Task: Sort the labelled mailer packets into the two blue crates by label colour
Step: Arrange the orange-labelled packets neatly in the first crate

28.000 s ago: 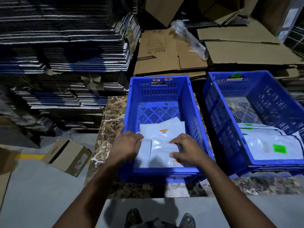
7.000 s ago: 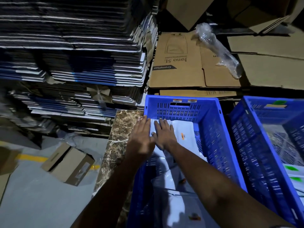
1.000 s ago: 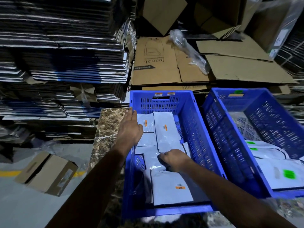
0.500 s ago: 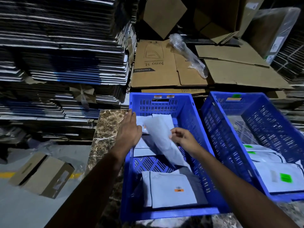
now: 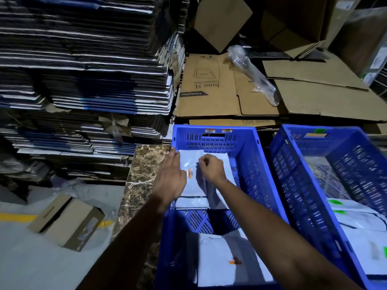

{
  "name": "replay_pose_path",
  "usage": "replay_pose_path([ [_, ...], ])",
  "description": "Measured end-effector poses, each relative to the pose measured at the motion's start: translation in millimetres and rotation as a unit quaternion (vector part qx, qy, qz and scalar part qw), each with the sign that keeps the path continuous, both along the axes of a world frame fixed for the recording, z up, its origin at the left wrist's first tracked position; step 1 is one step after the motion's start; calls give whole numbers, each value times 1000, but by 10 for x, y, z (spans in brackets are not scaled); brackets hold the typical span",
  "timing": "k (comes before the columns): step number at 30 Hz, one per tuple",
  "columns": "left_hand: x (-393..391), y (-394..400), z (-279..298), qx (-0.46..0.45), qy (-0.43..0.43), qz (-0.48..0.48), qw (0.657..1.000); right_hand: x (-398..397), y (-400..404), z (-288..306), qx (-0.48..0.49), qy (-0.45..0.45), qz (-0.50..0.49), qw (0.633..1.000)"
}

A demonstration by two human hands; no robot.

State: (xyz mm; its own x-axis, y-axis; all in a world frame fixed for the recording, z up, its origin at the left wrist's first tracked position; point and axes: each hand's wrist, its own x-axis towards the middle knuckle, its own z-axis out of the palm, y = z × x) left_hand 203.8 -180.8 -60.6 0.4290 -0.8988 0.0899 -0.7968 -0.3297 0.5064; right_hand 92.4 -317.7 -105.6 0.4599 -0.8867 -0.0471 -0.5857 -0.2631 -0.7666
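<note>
Mailer packets (image 5: 191,185) in left crate (image 5: 247,155) — both hands (image 5: 170,181) pressing them flat

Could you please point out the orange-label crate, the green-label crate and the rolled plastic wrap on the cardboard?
orange-label crate (image 5: 247,162), head view, bare right inner wall.
green-label crate (image 5: 297,185), head view, left wall.
rolled plastic wrap (image 5: 251,74), head view, middle of the roll.

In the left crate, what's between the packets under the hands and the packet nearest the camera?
In the head view, only bare crate floor: blue mesh separates the far packets from the near packet in the left crate.
</note>
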Motion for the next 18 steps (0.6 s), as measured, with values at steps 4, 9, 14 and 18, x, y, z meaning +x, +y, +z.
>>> replay_pose_path([
  [4, 23, -16, -40, -1, -6, -6, 1000, -10, -28, -291, -102, 111, 74, 986],
  [9, 57, -35, -123, -2, 15, -14, 1000, 277, 121, -526, -196, 198, 181, 943],
  [14, 65, 17, -120, -89, 25, -41, 995, 517, 82, -694, -204, 252, 184, 928],
  [18, 79, 12, -94, -97, 38, -59, 993, 603, 11, -893, -181, 256, 164, 935],
])
